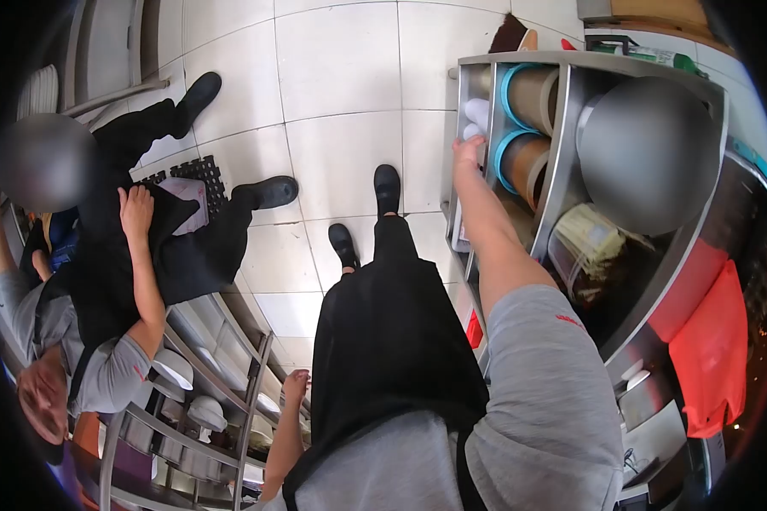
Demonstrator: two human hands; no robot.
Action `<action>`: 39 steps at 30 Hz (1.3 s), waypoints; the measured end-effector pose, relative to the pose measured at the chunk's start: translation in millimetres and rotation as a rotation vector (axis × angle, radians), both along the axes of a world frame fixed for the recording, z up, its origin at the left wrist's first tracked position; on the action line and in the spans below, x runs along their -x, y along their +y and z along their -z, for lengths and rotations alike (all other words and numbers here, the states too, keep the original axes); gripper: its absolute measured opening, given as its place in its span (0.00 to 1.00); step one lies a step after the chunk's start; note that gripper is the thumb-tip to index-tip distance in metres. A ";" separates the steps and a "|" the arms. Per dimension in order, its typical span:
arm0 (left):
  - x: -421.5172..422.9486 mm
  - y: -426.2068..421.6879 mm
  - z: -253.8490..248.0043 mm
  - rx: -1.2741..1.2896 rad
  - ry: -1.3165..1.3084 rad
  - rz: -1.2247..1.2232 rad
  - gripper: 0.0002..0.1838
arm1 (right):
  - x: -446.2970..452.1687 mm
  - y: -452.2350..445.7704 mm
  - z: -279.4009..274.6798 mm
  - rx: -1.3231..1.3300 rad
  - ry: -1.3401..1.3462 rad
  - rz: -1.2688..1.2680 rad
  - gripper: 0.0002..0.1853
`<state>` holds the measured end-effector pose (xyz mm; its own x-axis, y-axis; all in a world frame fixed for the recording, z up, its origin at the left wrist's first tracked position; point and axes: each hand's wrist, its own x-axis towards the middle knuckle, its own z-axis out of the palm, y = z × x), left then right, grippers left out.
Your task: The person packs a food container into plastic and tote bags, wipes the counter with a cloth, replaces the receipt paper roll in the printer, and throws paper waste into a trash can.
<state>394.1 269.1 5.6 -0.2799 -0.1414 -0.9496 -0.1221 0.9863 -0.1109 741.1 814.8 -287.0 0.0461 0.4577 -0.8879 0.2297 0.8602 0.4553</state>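
Nearest the camera, the person's grey shirt [362, 464] and black apron [392, 341] fill the lower middle; the left hand [296, 385] hangs low beside a metal rack [253, 383], its fingers curled inward, though I cannot tell whether they close on anything; white items [206, 414] stand on that rack; the right arm stretches out over a metal shelf unit [564, 119], and the right hand [467, 152] is at its outer compartment, fingers pointing towards the white rounded objects [477, 111] there; at this size and angle they seem to reach the lower one, but whether they grip it I cannot tell; just beside that compartment, two brown containers [533, 95] with turquoise rims lie on their sides, mouths facing the white objects; nearer the person's body, a clear container [590, 243] with pale yellowish contents sits in the next section, and a red sheet [716, 349] hangs past the unit's outer side; to the left, a co-worker in a grey shirt sits or crouches, one hand [136, 209] at the knee, near a black perforated crate [209, 176]; farthest off, pale floor tiles [337, 64] run towards a dark-bristled brush [508, 34] behind the unit.
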 end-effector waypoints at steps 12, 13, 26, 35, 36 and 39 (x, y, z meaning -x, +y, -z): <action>6.6 45.6 7.3 -0.192 0.083 0.241 0.10 | -14.4 -16.6 -9.9 0.057 -0.044 -0.235 0.45; 8.7 52.6 8.9 -0.205 0.076 0.253 0.10 | -3.4 -20.5 -19.8 0.059 0.051 -0.194 0.43; -51.8 361.3 -123.2 -0.713 -0.586 -0.108 0.36 | 126.9 -158.7 -394.5 0.251 1.696 1.409 0.42; -126.1 315.4 -274.5 -1.036 -0.933 0.809 0.33 | 43.2 -318.5 -592.6 -0.627 2.225 1.152 0.13; -139.3 309.9 -297.6 -1.054 -0.974 0.853 0.33 | 39.0 -335.6 -611.8 -0.763 2.231 1.118 0.12; -176.3 289.7 -329.3 -1.173 -1.131 0.970 0.33 | 25.7 -383.4 -646.4 -1.177 2.133 0.969 0.07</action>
<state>570.3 558.9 334.9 0.8815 0.4252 -0.2052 0.0840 0.2864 0.9544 715.5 431.3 359.4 0.2900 0.8883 0.3560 0.6744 0.0742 -0.7346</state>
